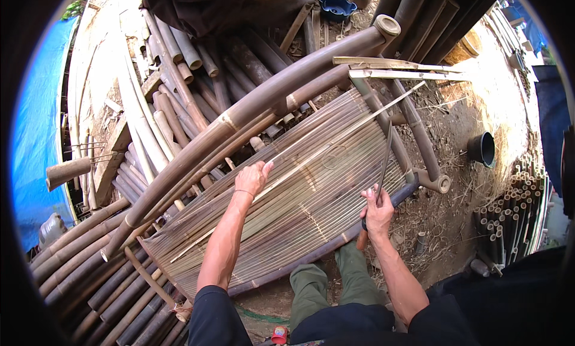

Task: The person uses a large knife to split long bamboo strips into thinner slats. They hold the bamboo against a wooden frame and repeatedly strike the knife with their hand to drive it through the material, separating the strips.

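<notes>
Over the slatted bamboo seat, the left grip has curled fingers; the right grip closes round a curved knife.
Whether the left grip pinches a slat, I cannot tell; a pale strip runs past it. Best keep the blade angled away from those fingers. Beyond the left grip, the thick rail limits reach; right of the knife grip, ground offers elbow room.
</notes>
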The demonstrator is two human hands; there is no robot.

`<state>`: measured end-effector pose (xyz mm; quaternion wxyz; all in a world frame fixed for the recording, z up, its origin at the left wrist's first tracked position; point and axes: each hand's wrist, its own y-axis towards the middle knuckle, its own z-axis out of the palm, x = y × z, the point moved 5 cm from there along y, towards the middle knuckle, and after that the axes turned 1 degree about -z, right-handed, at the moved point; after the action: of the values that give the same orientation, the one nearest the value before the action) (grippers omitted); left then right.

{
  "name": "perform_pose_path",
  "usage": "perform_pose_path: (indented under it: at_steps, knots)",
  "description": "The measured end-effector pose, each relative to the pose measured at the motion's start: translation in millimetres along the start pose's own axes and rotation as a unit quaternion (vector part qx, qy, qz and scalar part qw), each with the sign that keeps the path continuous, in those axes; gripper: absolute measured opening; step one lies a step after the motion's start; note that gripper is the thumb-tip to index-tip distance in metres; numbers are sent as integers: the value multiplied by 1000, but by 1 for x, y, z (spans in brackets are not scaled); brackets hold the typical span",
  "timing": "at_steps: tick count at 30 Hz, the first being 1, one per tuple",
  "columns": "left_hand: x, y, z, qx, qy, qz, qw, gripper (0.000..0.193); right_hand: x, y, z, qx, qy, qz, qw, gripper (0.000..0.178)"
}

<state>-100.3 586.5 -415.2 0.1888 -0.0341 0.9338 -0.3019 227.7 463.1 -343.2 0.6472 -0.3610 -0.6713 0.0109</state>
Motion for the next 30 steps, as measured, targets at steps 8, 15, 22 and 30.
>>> perform_pose_path:
  at_steps: [8, 15, 22, 30]
  knots:
    - [28, 97, 52, -5, 8, -64, 998, 50, -125, -49, -207, -120, -130, 185, 967, 29]
    - [27, 112, 72, 12, 41, -91, 995, 50, -163, -90, -263, -156, -158, 283, 933, 20]
    - [20, 109, 75, 15, 31, -67, 997, 52, -172, -91, -239, -91, -165, 302, 934, 26]
    - [38, 123, 79, 29, 8, -59, 998, 55, -171, -96, -227, -43, -171, 338, 924, 30]
